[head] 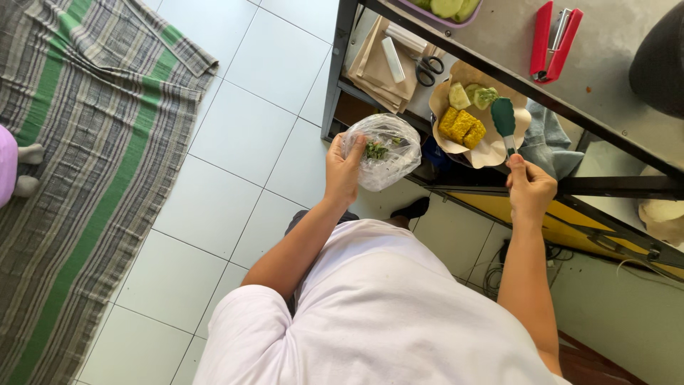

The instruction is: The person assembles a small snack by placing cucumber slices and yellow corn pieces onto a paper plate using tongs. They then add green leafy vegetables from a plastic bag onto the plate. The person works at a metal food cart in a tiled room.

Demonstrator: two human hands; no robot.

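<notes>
My left hand [343, 171] grips a clear plastic bag [385, 148] with a few green leaves inside, held out over the white floor tiles. My right hand [529, 187] holds the handle of green-tipped tongs [504, 118]. The tongs' tip rests over a brown paper wrap [491, 148] carrying yellow fried blocks [462, 127] and pale green vegetable pieces [479, 95]. The paper wrap sits at the edge of a dark-framed shelf, just right of the bag.
A metal counter [605, 64] above holds a red stapler [553, 40] and a purple bowl of cucumber slices [446, 8]. Scissors [429, 68] and brown paper sheets [377, 64] lie on the lower shelf. A striped green-grey mat [78, 142] covers the floor at left, with someone's feet [27, 171] on it.
</notes>
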